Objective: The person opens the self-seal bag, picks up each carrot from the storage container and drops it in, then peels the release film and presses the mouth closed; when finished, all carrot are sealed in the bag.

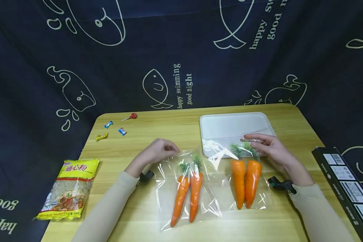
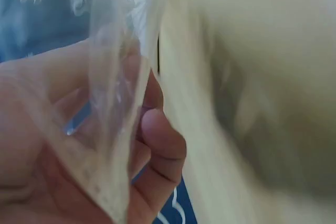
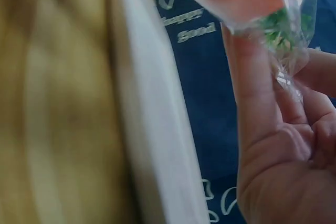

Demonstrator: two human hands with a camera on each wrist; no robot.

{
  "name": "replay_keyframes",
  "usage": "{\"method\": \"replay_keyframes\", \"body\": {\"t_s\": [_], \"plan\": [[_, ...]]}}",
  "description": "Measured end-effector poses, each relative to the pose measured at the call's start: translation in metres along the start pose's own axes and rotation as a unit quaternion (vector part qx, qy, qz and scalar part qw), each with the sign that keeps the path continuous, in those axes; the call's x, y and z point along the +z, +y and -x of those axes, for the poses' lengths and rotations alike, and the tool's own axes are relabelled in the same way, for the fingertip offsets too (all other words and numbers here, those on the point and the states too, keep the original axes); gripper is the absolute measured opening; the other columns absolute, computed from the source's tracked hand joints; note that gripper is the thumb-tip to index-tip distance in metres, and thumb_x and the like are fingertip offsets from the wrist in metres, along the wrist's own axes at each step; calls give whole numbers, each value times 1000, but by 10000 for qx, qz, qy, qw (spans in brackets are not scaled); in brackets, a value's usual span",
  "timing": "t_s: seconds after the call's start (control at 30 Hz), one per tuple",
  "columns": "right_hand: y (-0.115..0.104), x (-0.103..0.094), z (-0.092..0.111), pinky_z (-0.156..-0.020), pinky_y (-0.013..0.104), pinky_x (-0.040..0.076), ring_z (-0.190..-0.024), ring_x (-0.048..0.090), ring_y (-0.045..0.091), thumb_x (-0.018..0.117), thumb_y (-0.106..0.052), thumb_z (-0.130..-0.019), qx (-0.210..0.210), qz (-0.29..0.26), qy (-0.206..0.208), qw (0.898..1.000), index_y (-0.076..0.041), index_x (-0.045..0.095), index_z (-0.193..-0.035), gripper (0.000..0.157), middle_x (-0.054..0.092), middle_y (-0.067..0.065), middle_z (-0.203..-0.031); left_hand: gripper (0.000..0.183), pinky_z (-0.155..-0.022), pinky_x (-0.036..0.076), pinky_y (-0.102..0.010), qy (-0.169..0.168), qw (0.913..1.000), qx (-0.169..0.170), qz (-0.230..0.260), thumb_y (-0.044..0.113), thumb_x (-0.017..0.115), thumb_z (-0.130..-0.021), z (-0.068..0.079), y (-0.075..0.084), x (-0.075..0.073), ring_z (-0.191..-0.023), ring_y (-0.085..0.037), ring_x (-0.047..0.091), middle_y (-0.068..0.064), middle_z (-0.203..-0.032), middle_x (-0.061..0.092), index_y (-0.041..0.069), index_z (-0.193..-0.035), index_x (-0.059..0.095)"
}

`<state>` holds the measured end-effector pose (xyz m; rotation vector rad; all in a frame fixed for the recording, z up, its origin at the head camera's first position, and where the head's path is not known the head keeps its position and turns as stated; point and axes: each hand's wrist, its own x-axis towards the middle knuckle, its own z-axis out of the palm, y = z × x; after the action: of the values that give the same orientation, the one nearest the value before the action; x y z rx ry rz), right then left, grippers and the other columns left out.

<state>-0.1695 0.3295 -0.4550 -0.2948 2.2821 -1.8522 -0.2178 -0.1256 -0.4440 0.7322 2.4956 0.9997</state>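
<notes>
Two carrots with green tops lie in a clear plastic bag before my left hand, which pinches the bag's upper left corner. In the left wrist view the transparent film runs between thumb and curled fingers. My right hand pinches the gathered top of a second clear bag, holding two thicker carrots. That bag's top overlaps the front of the white tray. The right wrist view shows green carrot leaves through the plastic, right at the fingers.
A yellow pasta packet lies at the table's left edge. Several small wrapped candies and a red lollipop are at the back left. A black box with white labels sits along the right edge. A dark printed cloth surrounds the table.
</notes>
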Motion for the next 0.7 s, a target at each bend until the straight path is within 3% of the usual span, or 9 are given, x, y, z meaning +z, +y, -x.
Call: {"method": "replay_keyframes", "body": {"t_s": [0.2, 0.33, 0.47, 0.57, 0.7], "plan": [[11, 4, -9, -52, 20, 50, -63, 51, 2, 64, -19, -99, 156, 372, 32, 9992, -4, 56, -139, 44, 67, -11, -121, 15, -86, 54, -33, 209, 9997, 67, 98, 18, 68, -96, -15, -19, -31, -98, -16, 63, 3, -108, 74, 19, -107, 78], [16, 5, -14, -55, 21, 53, -64, 54, 3, 64, -21, -98, 204, 517, 158, 9983, -7, 56, -139, 44, 65, -12, -119, 17, -95, 54, -35, -51, 9986, 493, 157, 17, 67, -96, -29, -26, -40, -103, -15, 65, 3, -109, 73, 19, -108, 78], [20, 7, -18, -58, 21, 55, -71, 60, 4, 65, -22, -98, 229, 548, 284, 9978, -5, 56, -139, 45, 70, -11, -119, 18, -99, 54, -37, -365, 9954, 860, 229, 20, 67, -96, -40, -30, -39, -106, -15, 66, 3, -110, 73, 17, -111, 78], [22, 7, -20, -62, 21, 56, -80, 61, 4, 64, -26, -99, 366, 752, 368, 9958, -6, 56, -139, 46, 67, -8, -125, 19, -101, 53, -38, -462, 9959, 751, 202, 22, 68, -96, -45, -31, -35, -107, -15, 66, 4, -112, 73, 18, -112, 77], [22, 5, -18, -77, 16, 53, -105, 54, 1, 61, -35, -100, 603, 1267, 468, 9890, -13, 57, -140, 46, 57, 3, -140, 20, -104, 51, -39, -328, 9988, 376, -12, 25, 69, -95, -47, -32, -31, -112, -15, 65, 5, -116, 73, 21, -114, 76]]}}
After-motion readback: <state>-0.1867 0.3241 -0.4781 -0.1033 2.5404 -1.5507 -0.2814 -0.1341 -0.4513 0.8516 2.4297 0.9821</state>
